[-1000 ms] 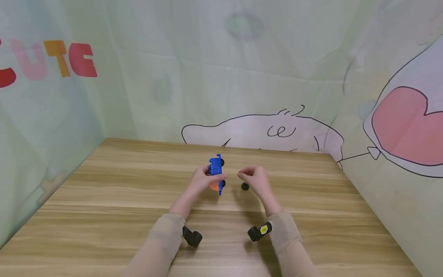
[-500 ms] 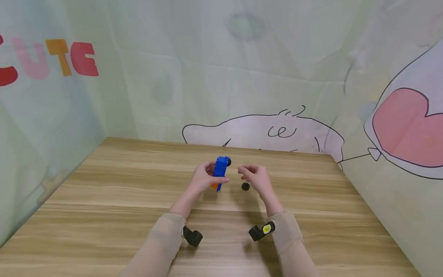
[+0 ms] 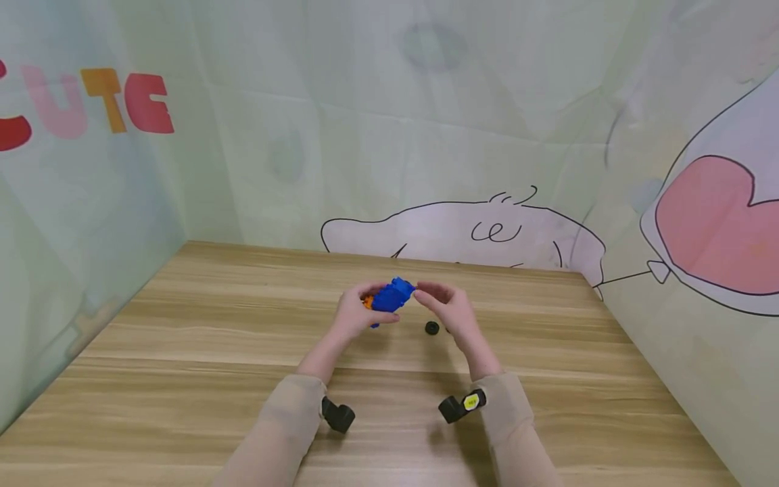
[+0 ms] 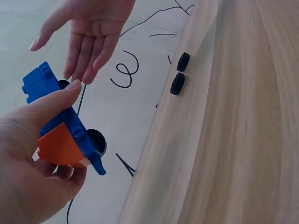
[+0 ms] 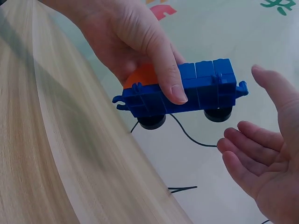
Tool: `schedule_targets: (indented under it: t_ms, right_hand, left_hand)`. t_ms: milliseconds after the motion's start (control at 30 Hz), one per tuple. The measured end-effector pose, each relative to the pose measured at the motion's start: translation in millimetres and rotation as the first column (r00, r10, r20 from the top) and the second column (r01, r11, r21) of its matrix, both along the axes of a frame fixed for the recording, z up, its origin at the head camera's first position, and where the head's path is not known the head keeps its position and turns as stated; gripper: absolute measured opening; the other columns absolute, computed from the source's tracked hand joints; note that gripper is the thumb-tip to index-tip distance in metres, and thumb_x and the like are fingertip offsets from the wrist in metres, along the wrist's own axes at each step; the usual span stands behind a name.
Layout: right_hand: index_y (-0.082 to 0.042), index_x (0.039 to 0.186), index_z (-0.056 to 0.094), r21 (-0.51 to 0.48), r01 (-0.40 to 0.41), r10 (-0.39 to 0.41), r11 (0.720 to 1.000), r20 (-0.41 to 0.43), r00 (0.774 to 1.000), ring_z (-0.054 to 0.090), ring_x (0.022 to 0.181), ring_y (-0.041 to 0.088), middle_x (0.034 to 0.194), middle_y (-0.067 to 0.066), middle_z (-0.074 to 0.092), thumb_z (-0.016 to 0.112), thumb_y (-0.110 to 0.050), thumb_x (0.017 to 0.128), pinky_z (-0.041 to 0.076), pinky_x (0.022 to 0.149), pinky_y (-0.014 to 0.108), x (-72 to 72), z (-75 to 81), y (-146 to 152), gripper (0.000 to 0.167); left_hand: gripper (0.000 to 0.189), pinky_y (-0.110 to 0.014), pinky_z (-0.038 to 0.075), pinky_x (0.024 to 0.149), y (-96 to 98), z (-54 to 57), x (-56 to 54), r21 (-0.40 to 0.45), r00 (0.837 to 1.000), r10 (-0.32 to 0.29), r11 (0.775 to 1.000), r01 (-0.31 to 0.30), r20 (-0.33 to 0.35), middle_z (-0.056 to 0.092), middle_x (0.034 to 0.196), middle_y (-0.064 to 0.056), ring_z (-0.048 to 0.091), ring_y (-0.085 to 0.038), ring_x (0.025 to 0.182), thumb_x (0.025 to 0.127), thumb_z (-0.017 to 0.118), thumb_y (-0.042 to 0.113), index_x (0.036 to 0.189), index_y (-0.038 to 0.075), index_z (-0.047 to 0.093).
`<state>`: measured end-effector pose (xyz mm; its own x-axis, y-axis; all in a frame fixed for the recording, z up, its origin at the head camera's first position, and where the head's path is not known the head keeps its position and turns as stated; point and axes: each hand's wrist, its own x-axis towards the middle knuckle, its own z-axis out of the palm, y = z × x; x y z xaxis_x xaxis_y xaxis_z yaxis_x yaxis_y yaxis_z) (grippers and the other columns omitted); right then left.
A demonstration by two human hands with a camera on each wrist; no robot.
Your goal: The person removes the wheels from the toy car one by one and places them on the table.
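Observation:
My left hand holds a blue toy train wagon with an orange part, thumb along one side, above the table. In the right wrist view, black wheels show under the wagon, and small hooks stick out at both ends. My right hand is beside the wagon's far end with nothing in its grasp. Its fingers are loosely bent and apart from the wagon in the right wrist view. Two loose black wheels lie on the table: one wheel beside another wheel.
The wood-grain table reaches back to a printed cloth backdrop. In the head view, my right hand mostly hides one loose wheel, while the other wheel shows fully. Black wrist cameras sit on both cuffs.
My left hand has turned the wagon from nearly upright to slanting, its far end now toward my right hand. My right hand's fingers have spread a little. The loose wheels have stayed put.

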<state>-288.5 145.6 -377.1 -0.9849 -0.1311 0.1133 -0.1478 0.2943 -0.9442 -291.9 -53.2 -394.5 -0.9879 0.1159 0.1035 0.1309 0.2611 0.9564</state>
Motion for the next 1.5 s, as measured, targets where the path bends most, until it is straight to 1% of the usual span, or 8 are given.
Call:
schedule_targets:
  t_ms: [167,300,433,567,867,1133,1333,1500]
  right_hand:
    - [-0.002,0.137,0.053,0.005,-0.109,0.109,0.994,-0.026,0.994,0.057,0.123,0.033,0.135,0.018,0.059,0.071,-0.020,0.089,0.047,0.104,0.045,1.6,0.1,-0.3,0.054]
    - [-0.005,0.138,0.052,0.034,-0.136,0.137,0.990,-0.021,0.990,0.057,0.123,0.033,0.139,0.015,0.056,0.074,-0.018,0.087,0.048,0.103,0.045,1.4,-2.1,-0.9,0.057]
    - [-0.006,0.135,0.056,0.050,-0.128,0.128,0.991,-0.008,0.992,0.061,0.117,0.032,0.135,0.016,0.059,0.076,-0.018,0.085,0.051,0.100,0.044,1.0,-3.9,-1.6,0.055]
    - [-0.003,0.131,0.059,0.049,-0.115,0.116,0.992,-0.007,0.993,0.063,0.113,0.032,0.128,0.019,0.063,0.076,-0.014,0.084,0.052,0.099,0.043,1.1,-4.1,-2.9,0.051]
    - [-0.002,0.125,0.063,0.032,-0.025,0.026,0.999,-0.010,1.000,0.066,0.099,0.024,0.117,0.018,0.068,0.078,-0.012,0.081,0.056,0.090,0.037,2.8,-2.9,-5.9,0.047]
    - [-0.004,0.122,0.066,0.013,0.033,-0.033,0.999,0.000,0.999,0.066,0.103,0.025,0.117,0.016,0.069,0.082,-0.017,0.078,0.055,0.092,0.039,5.1,-1.8,-7.3,0.049]
    - [-0.006,0.124,0.065,-0.013,0.015,-0.014,1.000,0.026,1.000,0.065,0.106,0.025,0.120,0.014,0.068,0.082,-0.020,0.078,0.053,0.096,0.040,4.3,-1.3,-5.4,0.051]
    - [-0.006,0.125,0.064,-0.016,0.000,0.000,1.000,0.014,1.000,0.065,0.107,0.025,0.119,0.014,0.068,0.079,-0.021,0.081,0.053,0.096,0.039,4.3,-0.3,-5.3,0.048]
  left_hand:
    - [0.059,-0.053,0.041,0.108,1.2,0.7,1.0,-0.023,1.000,-0.023,0.999,0.023,-0.011,0.057,0.136,-0.019,0.051,-0.039,0.127,0.075,0.084,0.008,0.130,0.003,0.061]
    - [0.058,-0.053,0.041,0.108,3.3,0.8,2.2,-0.044,0.999,-0.045,0.998,0.045,0.002,0.058,0.136,-0.019,0.051,-0.039,0.127,0.075,0.084,0.008,0.129,0.005,0.062]
    - [0.058,-0.052,0.040,0.109,5.0,-0.1,1.9,-0.050,0.998,-0.068,0.996,0.068,0.003,0.060,0.134,-0.018,0.052,-0.038,0.127,0.075,0.083,0.005,0.129,0.003,0.062]
    - [0.058,-0.052,0.040,0.109,5.9,-1.0,2.1,-0.056,0.996,-0.086,0.995,0.086,-0.007,0.061,0.133,-0.017,0.052,-0.037,0.126,0.076,0.082,0.004,0.130,0.004,0.061]
    - [0.060,-0.052,0.041,0.109,7.1,-0.2,4.1,-0.058,0.995,-0.102,0.993,0.102,0.001,0.061,0.132,-0.015,0.052,-0.036,0.125,0.076,0.083,0.005,0.131,0.005,0.059]
    - [0.057,-0.050,0.043,0.108,8.1,-1.5,4.3,-0.062,0.995,-0.099,0.993,0.098,-0.011,0.061,0.131,-0.018,0.055,-0.035,0.122,0.077,0.082,0.006,0.129,0.000,0.058]
    - [0.057,-0.049,0.044,0.106,8.3,-2.3,3.6,-0.056,0.997,-0.079,0.995,0.078,-0.015,0.062,0.130,-0.018,0.056,-0.034,0.120,0.077,0.082,0.007,0.129,0.000,0.059]
    - [0.058,-0.049,0.044,0.107,8.5,-1.1,3.9,-0.063,0.997,-0.081,0.995,0.080,-0.012,0.062,0.129,-0.018,0.056,-0.034,0.121,0.076,0.083,0.009,0.128,0.000,0.059]
